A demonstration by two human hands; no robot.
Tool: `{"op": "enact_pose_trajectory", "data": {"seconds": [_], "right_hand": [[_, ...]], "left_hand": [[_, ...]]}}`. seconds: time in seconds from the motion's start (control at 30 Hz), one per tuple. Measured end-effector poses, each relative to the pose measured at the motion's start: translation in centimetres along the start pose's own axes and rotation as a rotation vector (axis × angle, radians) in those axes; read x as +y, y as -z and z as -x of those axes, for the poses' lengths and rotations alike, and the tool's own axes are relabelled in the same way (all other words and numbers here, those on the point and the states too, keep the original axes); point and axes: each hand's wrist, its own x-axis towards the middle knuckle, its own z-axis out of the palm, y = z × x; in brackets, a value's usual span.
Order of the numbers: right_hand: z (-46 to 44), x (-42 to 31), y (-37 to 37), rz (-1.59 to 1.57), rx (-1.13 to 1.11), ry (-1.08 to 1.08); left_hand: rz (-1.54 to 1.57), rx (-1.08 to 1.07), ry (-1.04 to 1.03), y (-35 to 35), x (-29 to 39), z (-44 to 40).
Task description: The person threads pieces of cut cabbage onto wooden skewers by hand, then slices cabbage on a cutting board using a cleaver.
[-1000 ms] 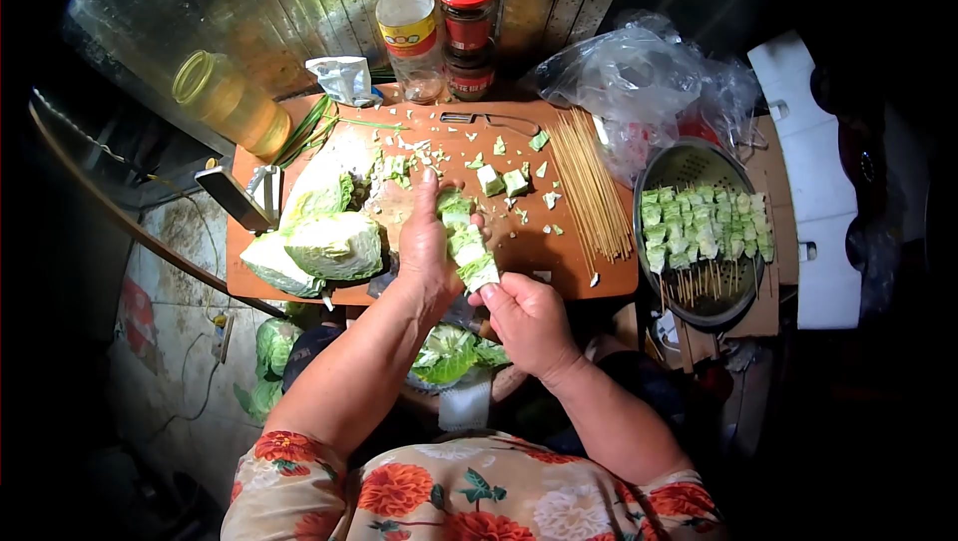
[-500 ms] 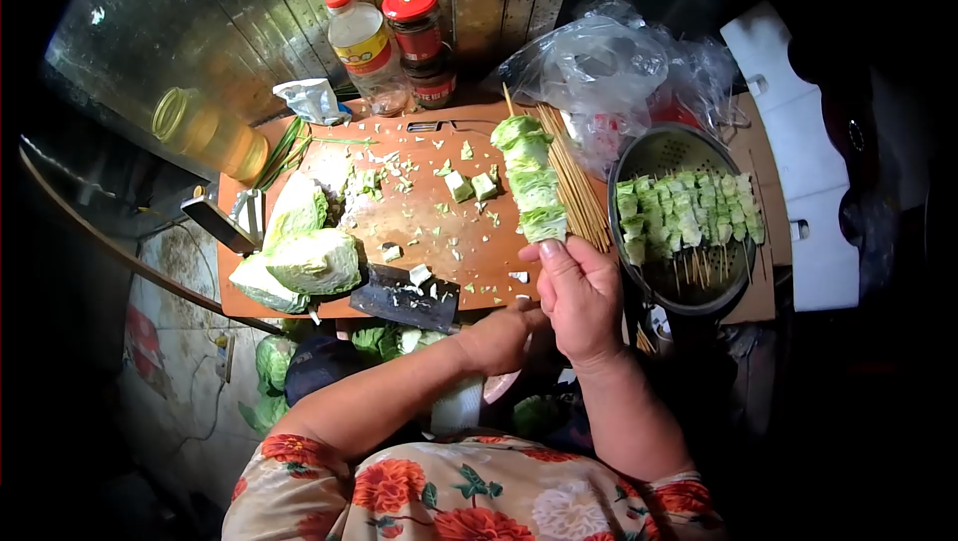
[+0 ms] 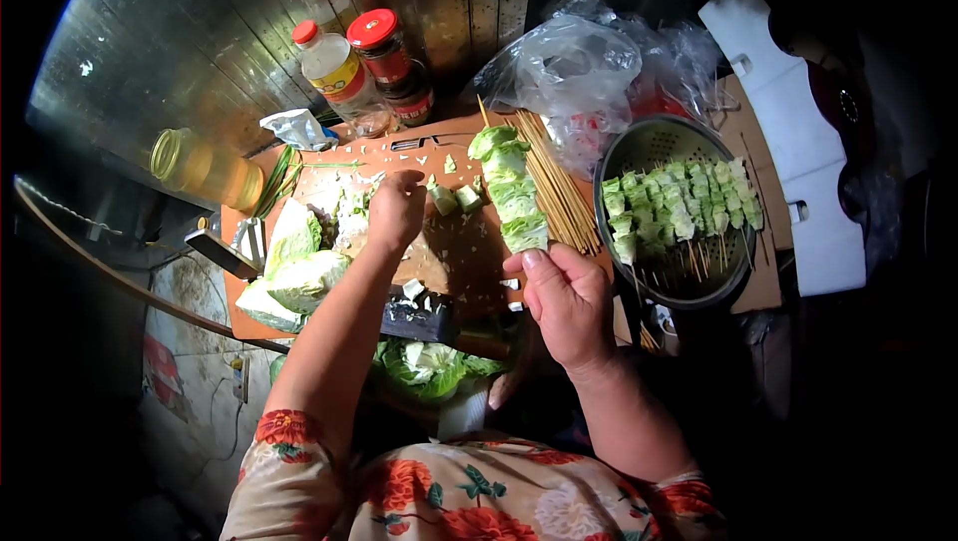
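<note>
Head view: right hand (image 3: 567, 306) has the cabbage skewer (image 3: 517, 192), thumb and fingers pinched together on its near end. It's over the right part of the orange-brown tabletop (image 3: 474, 267), just left of the bare sticks (image 3: 567, 197).

Axis: tip points away from the wearer, leaning slightly left on my feed; leafy pieces run most of its length, bare stick showing at the far end. Roughly parallel to the bare sticks.

Left hand (image 3: 397, 210) is over the tabletop, fingers curled, between cabbage scraps (image 3: 354, 204) and the cut cubes (image 3: 442, 201). I can't tell if it grips anything.

Cleaver (image 3: 414, 319) at the near edge, handle to the right, bits on the blade. Loaded skewers (image 3: 684, 202) lie side by side in the colander (image 3: 654, 145), stick ends toward the wearer.

Labels: clear bottle (image 3: 321, 57) wears a yellow-and-red one; upper jar (image 3: 387, 64) has a red lid and red label, lower jar (image 3: 412, 104) also red-labelled. Lettering too small for me to read.
</note>
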Motion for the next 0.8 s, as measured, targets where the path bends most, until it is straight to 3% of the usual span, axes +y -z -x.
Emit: {"op": "enact_pose_trajectory", "data": {"seconds": [0.07, 0.13, 0.3, 0.4, 0.5, 0.57, 0.63, 0.7, 0.73, 0.8], "right_hand": [[0.1, 0.1, 0.2, 0.018, -0.015, 0.000], [0.1, 0.1, 0.1, 0.008, -0.005, 0.002], [0.0, 0.3, 0.1, 0.027, -0.020, 0.021], [0.0, 0.2, 0.0, 0.014, -0.027, 0.012], [0.1, 0.3, -0.3, 0.029, -0.030, 0.025], [0.2, 0.4, -0.4, 0.034, -0.030, 0.030], [0.3, 0.5, -0.5, 0.039, -0.032, 0.036], [0.3, 0.6, -0.6, 0.049, -0.041, 0.044], [0.3, 0.7, -0.6, 0.047, -0.044, 0.046], [0.2, 1.2, -0.8, 0.078, -0.099, 0.052]], "left_hand": [[-0.043, -0.052, 0.020, -0.7, -0.9, -0.9], [-0.110, -0.254, 0.118, -1.6, -1.0, -1.5], [-0.120, -0.417, 0.036, -1.8, -1.2, -2.3], [-0.313, -0.504, 0.035, -1.6, 0.4, -1.6], [-0.130, -0.441, 0.137, -1.8, 1.3, 0.4], [-0.164, -0.273, -0.042, -2.8, -0.2, 0.8], [-0.121, -0.338, -0.036, -1.6, 1.5, 1.4], [-0.098, -0.432, 0.177, -1.1, 2.1, 1.7], [-0.100, -0.428, 0.177, -1.3, 1.3, 1.8], [0.431, -0.323, 0.359, -1.3, -0.3, 2.1]]}}
